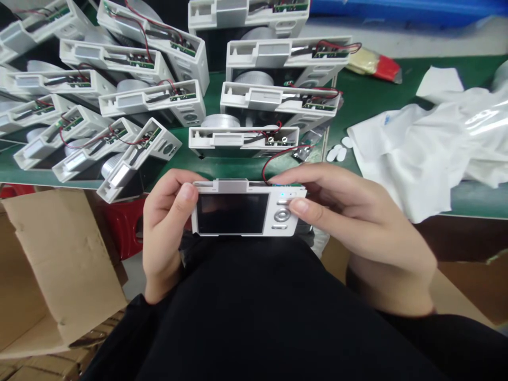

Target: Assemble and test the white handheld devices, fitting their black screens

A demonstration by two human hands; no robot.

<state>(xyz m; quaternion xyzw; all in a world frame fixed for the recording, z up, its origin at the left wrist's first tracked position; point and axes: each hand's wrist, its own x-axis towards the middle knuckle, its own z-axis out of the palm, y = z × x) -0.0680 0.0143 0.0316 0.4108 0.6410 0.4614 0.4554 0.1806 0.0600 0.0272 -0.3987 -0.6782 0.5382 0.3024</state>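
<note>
A white camera (232,214) is held upright between my two hands, its dark screen facing me. My left hand (169,227) grips its left end, thumb at the upper corner. My right hand (353,217) holds the right end, with the thumb by the buttons next to the round silver dial. A small blue light glows above the buttons. The camera's top is open, and a red wire (273,156) arches up from it. Just behind stands another open-topped white camera (244,138) with two screw-like spots on its green board.
Several open white cameras (153,100) stand in rows on the green table (472,203). White cloths (413,143), small white oval pieces (337,153) and a red-and-yellow packet (375,64) lie right. A blue bin (397,10) is behind; a cardboard box (67,259) and red stool (123,225) are lower left.
</note>
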